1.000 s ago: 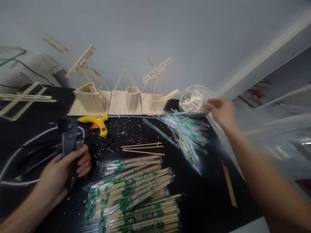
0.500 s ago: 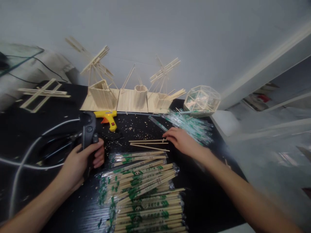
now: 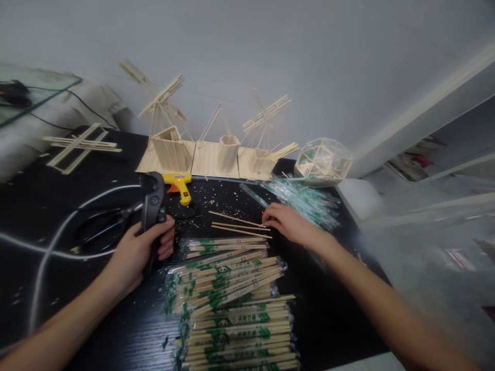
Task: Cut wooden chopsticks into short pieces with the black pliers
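Observation:
My left hand (image 3: 149, 245) is wrapped round a black hand tool (image 3: 153, 201), held upright at the left of the work area. My right hand (image 3: 280, 220) pinches the right end of a thin wooden stick (image 3: 235, 219), which slants up to the left. Just below that stick, two more loose sticks (image 3: 240, 226) lie on the black table. Nearer to me is a large pile of wrapped chopsticks (image 3: 240, 319) in clear and green packaging. A yellow glue gun (image 3: 181, 187) lies beyond the black tool.
Along the back stand wooden stick models on bases (image 3: 214, 157) and a faceted stick frame (image 3: 324, 159). Empty wrappers (image 3: 305, 198) lie at the right. A crossed stick piece (image 3: 83, 147) and a pale cable (image 3: 50, 252) are at the left. Small chips dot the black table (image 3: 328, 314).
My right hand has closed on a stick, whose left end is now angled away from the other loose ones. The view has shifted slightly; my left hand still holds the tool.

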The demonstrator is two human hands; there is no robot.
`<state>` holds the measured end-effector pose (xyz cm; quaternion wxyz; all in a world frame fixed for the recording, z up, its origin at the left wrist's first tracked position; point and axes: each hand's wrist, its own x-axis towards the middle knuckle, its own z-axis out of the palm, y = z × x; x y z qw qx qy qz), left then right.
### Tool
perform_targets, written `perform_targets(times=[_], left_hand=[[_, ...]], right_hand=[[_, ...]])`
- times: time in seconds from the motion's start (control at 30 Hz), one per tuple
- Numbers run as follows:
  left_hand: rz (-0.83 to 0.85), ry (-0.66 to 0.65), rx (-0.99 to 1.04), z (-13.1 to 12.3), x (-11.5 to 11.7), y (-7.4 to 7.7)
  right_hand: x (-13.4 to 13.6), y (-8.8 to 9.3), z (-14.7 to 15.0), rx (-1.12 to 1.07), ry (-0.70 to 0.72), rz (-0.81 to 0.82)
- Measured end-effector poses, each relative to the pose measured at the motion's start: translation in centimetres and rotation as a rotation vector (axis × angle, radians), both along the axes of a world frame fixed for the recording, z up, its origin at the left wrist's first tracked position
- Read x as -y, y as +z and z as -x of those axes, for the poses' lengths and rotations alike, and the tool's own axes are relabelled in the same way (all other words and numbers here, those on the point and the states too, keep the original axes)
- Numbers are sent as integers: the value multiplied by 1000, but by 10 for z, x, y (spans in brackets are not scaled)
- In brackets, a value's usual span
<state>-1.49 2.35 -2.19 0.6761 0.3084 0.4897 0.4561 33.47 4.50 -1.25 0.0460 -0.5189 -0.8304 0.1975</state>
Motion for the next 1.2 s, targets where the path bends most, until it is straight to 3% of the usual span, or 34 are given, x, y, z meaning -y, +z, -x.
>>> perform_targets(times=[0.2,0.37,0.47,0.63,0.73,0.9,1.1,1.2], left_hand=[[-2,-9,-11,1,0,-2],[6,-5,-11,1,1,-2],[26,6,-18,0,2,-3],[41,27,-32,0,1,-5],[54,34,-35,-1,1,-5],[51,45,-35,-2,1,-1],[48,10,-28,-1,0,-3],[32,-18,-20,-1,0,-6]], right_hand=[[6,1,-13,13,-49,-29],[5,19,-47,42,-179,-90],[0,37,-77,42,-369,-139],[-25,53,-131,-28,-934,-368],[-41,54,-145,-36,-1055,-480],[-42,48,-123,-153,-959,-627],[-5,34,-48,-49,-509,-869],[12,27,-3,-67,-357,-774]])
